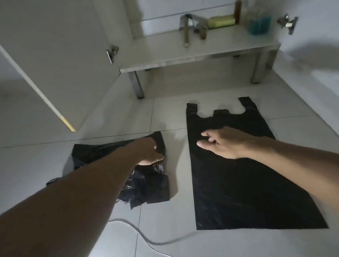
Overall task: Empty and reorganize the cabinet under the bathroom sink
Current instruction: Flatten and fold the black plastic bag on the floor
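- The left hand [149,150] reaches forward onto a crumpled pile of black plastic bags [140,180] on the tiled floor [114,256]; its fingers are curled into the plastic, gripping it.
- The right hand [221,143] hovers over a flat black carrier bag [241,183], fingers loosely spread and holding nothing.
- That bag lies smoothed out on the floor, handles pointing towards the cabinet, just right of the pile and apart from it.
- Ahead, the open cabinet floor [198,46] stands on short legs, its door [44,47] swung out at left.
- Inside it: a yellow sponge [221,21], a clear bottle [253,8] with blue liquid, and wooden-handled tools [192,29].
- A white cable [136,231] trails across the floor near the left arm.
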Available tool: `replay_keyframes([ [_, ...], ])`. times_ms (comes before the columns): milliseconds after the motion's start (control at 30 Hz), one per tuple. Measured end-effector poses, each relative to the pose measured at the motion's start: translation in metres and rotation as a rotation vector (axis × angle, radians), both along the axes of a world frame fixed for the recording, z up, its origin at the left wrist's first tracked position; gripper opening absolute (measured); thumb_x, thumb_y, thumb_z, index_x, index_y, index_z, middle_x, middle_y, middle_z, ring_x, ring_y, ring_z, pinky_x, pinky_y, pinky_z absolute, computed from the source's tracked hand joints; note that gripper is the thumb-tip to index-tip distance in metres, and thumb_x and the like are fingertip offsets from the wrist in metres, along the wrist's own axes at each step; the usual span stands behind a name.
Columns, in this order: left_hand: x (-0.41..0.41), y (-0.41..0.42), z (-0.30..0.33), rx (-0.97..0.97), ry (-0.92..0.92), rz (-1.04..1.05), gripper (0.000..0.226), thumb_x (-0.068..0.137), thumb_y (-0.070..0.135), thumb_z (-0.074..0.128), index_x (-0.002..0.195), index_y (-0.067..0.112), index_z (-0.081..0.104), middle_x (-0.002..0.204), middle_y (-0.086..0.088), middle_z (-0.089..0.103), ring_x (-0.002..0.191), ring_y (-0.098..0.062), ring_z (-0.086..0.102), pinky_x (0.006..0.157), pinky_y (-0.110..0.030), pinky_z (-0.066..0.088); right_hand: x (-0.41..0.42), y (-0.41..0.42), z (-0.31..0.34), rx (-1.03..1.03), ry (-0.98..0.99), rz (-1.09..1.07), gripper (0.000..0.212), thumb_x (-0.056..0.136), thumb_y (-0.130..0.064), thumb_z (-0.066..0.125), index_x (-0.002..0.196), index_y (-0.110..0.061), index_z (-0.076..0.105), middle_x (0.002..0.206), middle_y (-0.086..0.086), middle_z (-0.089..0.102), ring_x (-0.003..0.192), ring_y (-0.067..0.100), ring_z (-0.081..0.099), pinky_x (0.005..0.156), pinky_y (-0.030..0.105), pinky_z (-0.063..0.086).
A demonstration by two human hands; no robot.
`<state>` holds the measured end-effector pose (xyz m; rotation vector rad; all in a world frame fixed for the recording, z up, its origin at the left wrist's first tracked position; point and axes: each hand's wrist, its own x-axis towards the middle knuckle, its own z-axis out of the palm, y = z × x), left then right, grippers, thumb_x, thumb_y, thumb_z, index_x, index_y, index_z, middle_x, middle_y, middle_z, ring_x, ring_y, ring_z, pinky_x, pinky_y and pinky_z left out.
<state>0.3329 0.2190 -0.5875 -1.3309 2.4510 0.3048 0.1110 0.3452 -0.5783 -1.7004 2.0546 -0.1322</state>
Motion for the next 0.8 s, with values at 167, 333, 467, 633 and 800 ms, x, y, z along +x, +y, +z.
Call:
replay_keyframes([
  [167,0.057,-0.023,0.010,-0.089,0.146,0.206,0.045,0.089,0.032,0.063,0.127,0.009,0.058,0.131,-0.007,0.056,0.120,-0.025,0.052,0.099,-0.033,0.041,0.068,-0.062,0.018,0.052,0.082,0.180,0.060,0.095,-0.054,0.048,0.143,-0.018,0.043,0.138,0.010,0.053,0.119,0.027,0.056,0.100,0.040,0.047],
  [333,0.101,-0.023,-0.029,-0.006,0.106,0.284,0.035,0.083,0.018,0.070,0.115,0.004,0.065,0.115,-0.009,0.065,0.106,-0.023,0.061,0.082,-0.022,0.043,0.108,-0.089,-0.032,0.092,0.070,0.142,0.030,0.095,-0.028,0.056,0.112,-0.004,0.062,0.108,0.014,0.065,0.094,0.029,0.065,0.084,0.038,0.056],
  [467,0.115,-0.026,-0.046,-0.031,0.120,0.265,0.046,0.081,0.017,0.074,0.123,0.008,0.058,0.120,-0.007,0.061,0.110,-0.022,0.059,0.086,-0.023,0.043,0.120,-0.095,-0.081,0.083,-0.063,0.038,0.027,0.089,-0.020,0.058,0.073,0.000,0.066,0.088,0.013,0.070,0.081,0.027,0.067,0.074,0.032,0.057],
  [633,0.126,-0.035,-0.068,-0.144,-0.126,0.076,0.071,0.072,0.051,0.074,0.134,0.025,0.050,0.134,-0.003,0.048,0.127,-0.025,0.041,0.110,-0.043,0.032,0.125,-0.097,-0.099,0.271,-0.281,-0.012,0.043,0.092,-0.018,0.063,0.134,-0.014,0.057,0.137,0.005,0.054,0.124,0.022,0.053,0.096,0.025,0.042],
  [800,0.131,-0.036,-0.089,-0.169,-0.352,-0.056,0.066,0.075,0.057,0.069,0.132,0.028,0.053,0.138,-0.002,0.045,0.134,-0.028,0.031,0.117,-0.054,0.015,0.128,-0.105,-0.116,0.121,-0.356,-0.128,0.038,0.090,-0.013,0.064,0.127,-0.004,0.062,0.133,0.013,0.060,0.119,0.027,0.058,0.103,0.034,0.046],
])
